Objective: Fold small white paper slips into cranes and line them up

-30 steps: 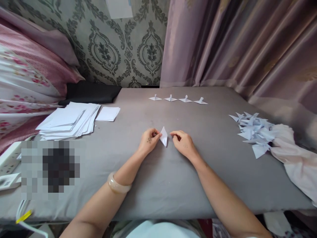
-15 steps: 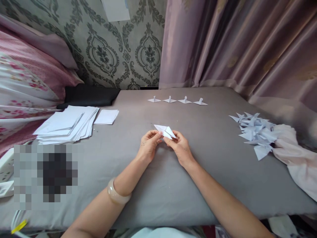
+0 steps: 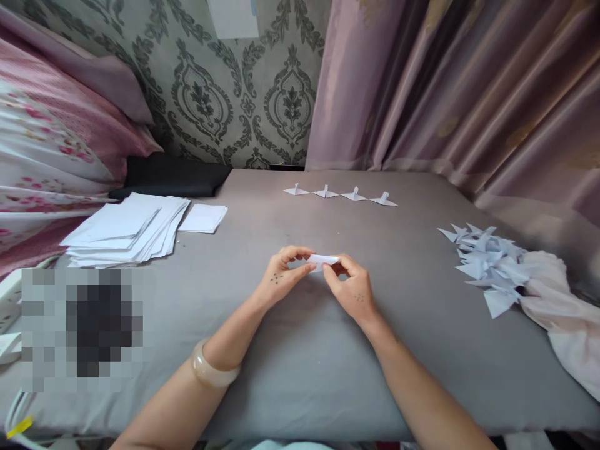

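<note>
Since the previous frame the folded paper (image 3: 323,260) is lying flatter between both hands. The left hand (image 3: 284,277) and right hand (image 3: 349,287) are pinching it closed above the grey table (image 3: 300,362), mid-fold; the next crease likely needs firm pressing.

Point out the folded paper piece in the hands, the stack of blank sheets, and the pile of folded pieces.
folded paper piece (image 3: 323,260), head view, its white middle between the fingertips.
stack of blank sheets (image 3: 126,228), head view, top sheet.
pile of folded pieces (image 3: 487,265), head view, centre of the heap.
</note>
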Tool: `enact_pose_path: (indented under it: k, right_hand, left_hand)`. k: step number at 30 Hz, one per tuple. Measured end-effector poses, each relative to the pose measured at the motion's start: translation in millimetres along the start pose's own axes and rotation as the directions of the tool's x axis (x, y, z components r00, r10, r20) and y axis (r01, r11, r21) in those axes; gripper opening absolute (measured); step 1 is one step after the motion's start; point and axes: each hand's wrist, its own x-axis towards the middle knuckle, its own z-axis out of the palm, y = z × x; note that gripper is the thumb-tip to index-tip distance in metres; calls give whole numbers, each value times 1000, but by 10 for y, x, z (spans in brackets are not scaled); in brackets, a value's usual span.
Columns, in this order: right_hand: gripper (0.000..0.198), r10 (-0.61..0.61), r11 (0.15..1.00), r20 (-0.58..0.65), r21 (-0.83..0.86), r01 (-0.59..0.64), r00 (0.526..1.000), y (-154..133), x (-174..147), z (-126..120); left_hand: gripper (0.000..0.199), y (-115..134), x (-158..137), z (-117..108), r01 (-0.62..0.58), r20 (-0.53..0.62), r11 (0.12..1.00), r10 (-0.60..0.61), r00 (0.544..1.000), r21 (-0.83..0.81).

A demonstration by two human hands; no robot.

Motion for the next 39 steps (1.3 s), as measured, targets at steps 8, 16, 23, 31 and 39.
enact_pose_path:
  k: [8, 16, 23, 31, 39]
  right_hand:
    - [23, -284, 914, 81, -280, 295, 955, 61, 26, -45]
    - [30, -168, 699, 433, -582, 417, 886, 83, -30, -2]
    - [30, 35, 899, 442, -405, 165, 896, 134, -28, -126]
    - [20, 55, 938, 424, -333, 99, 904, 155, 20, -128]
    - [21, 75, 932, 399, -355, 78, 914, 237, 109, -71]
  left_hand:
    - [11, 62, 3, -49, -285, 25, 878, 299, 954, 385]
    - [26, -85, -10, -74, -428, 387, 602, 206, 899, 674]
    - [31, -20, -83, -205, -307, 400, 745, 60, 915, 592]
    - [22, -64, -42, -207, -244, 379, 809, 28, 925, 534]
    - [15, -93, -44, -82, -68, 215, 832, -63, 975, 550]
